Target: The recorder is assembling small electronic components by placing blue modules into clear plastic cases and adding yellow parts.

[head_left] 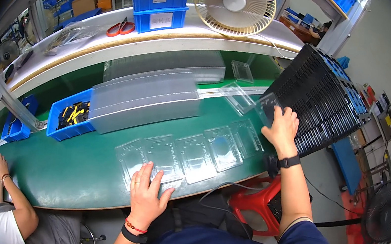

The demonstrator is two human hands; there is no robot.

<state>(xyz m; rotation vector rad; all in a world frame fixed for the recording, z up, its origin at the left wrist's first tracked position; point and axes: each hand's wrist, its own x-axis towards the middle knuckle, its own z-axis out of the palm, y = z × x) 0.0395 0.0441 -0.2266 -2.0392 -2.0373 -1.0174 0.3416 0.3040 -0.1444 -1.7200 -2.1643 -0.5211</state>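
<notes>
Several clear plastic blister trays lie in a slanting row on the green tabletop, among them a middle tray. My left hand rests with fingers spread at the table's near edge, its fingertips on the lower edge of the trays at the row's left end. Farther right, my right hand grips another clear blister tray between thumb and fingers, raised beside a tall black stack of slotted trays. Part of the gripped tray blends into the dark stack behind it.
Long stacks of clear blisters stand behind the row. A blue bin holds black and yellow parts. On the shelf are red-handled scissors, blue boxes and a fan. A co-worker's hand is at far left; a red stool stands below.
</notes>
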